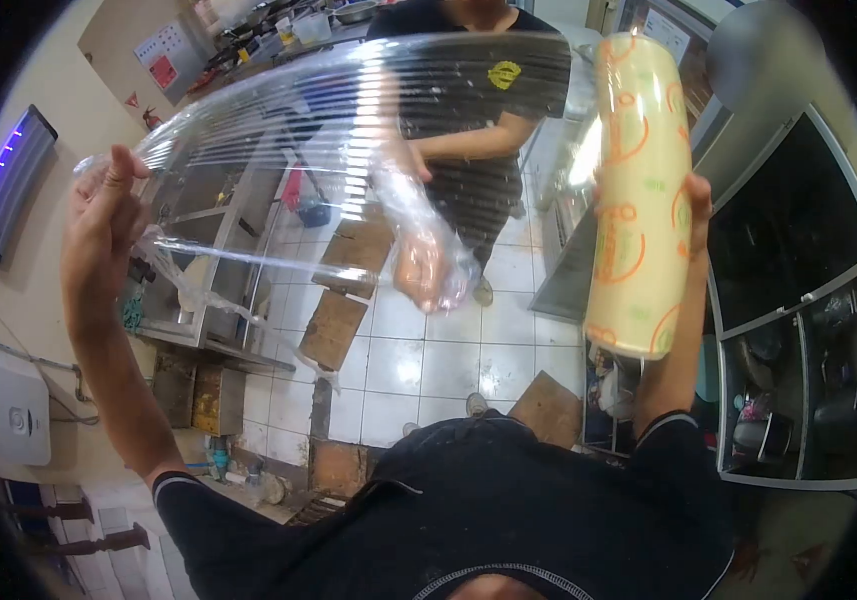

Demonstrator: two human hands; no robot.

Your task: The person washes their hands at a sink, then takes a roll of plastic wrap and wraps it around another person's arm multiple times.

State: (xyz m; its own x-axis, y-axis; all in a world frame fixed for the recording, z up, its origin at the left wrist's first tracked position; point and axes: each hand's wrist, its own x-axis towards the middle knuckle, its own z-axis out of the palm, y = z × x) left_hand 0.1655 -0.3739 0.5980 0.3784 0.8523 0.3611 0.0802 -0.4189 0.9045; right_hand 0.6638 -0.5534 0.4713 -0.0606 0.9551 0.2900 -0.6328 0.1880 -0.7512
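Note:
My left hand (107, 205), at the left, is closed on the gathered end of a sheet of clear cling film (259, 130). The film stretches across the view towards a thick cling film roll (639, 190), pale yellow with orange and green print. Behind that roll, gripping it nearly upright, is my right hand (699, 205), mostly hidden with only some fingers at its right edge. Between my arms, a co-worker's hand (421, 270) shows through the film, its forearm covered in clear plastic. A loose twisted strand of film hangs below my left hand.
A person in a black shirt (479, 75) stands opposite me. Metal shelving (224, 230) is on the left, a dark glass-fronted cabinet (799, 220) on the right. Flattened cardboard (334, 328) lies on the white tile floor (424, 368). An insect lamp (11, 185) hangs on the left wall.

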